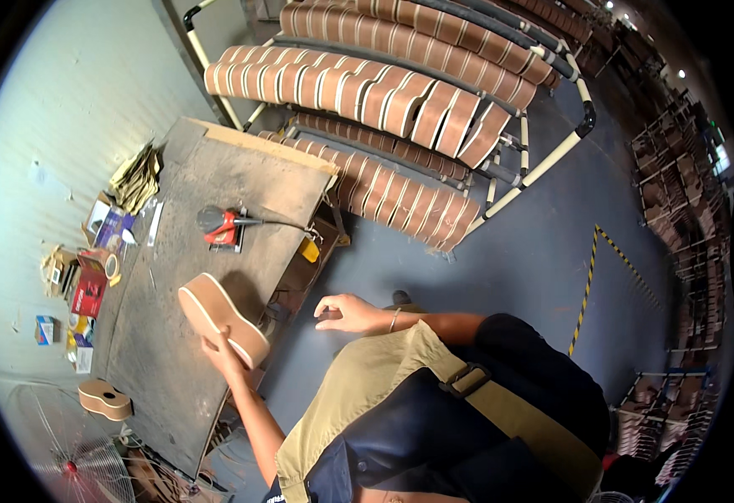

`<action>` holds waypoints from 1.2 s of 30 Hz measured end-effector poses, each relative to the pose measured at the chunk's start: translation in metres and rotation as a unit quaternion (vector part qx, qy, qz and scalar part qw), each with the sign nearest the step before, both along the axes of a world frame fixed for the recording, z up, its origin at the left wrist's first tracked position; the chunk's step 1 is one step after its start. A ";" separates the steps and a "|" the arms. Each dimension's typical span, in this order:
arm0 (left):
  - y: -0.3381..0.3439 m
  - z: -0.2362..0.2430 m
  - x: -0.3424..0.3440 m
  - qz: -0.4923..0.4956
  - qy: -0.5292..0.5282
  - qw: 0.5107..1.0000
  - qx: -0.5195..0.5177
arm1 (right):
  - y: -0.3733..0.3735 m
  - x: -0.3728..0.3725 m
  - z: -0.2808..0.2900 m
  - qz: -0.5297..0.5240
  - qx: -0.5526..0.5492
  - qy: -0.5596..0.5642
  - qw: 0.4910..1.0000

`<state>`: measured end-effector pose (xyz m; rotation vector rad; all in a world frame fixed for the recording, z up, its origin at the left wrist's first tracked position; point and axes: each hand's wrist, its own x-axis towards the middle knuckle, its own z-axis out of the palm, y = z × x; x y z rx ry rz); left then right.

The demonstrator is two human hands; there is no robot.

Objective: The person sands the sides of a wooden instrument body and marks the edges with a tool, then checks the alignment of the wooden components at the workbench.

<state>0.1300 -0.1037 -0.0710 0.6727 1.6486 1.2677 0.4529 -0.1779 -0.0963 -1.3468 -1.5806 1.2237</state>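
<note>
Left of centre, the left hand (225,354) clasps a wooden instrument body (220,312); mid-frame, the right hand (350,313) hovers empty, fingers loosely curled, partly open.

Guitar-shaped wooden body (207,303): light brown, rounded ends, waisted sides, pale edging. Held by its near side in the left grip (225,355). Lies slantwise: one end extends ahead and left of the grip, the other sits to its right.
</note>
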 end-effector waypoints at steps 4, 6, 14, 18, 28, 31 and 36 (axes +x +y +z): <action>-0.022 0.046 0.115 -0.242 -0.104 0.961 0.088 | -0.003 0.050 -0.009 -0.203 -0.036 0.017 0.978; -0.023 0.062 0.185 -0.355 -0.165 0.918 0.058 | -0.011 0.091 -0.025 -0.349 0.002 0.110 0.930; -0.033 0.084 0.448 -0.588 -0.197 0.784 0.034 | -0.082 0.285 0.039 -0.524 0.067 0.279 0.802; -0.021 0.079 0.590 -0.625 -0.171 0.760 0.039 | -0.113 0.356 0.045 -0.549 0.066 0.332 0.764; 0.025 0.070 0.759 -0.617 -0.109 0.759 -0.179 | -0.150 0.412 0.063 -0.548 0.078 0.130 0.823; 0.043 0.033 0.766 -0.603 -0.154 0.758 -0.198 | -0.127 0.431 0.071 -0.562 0.072 0.057 0.822; 0.022 0.064 0.733 -0.617 -0.117 0.758 -0.174 | -0.069 0.508 0.057 -0.592 0.025 0.066 0.803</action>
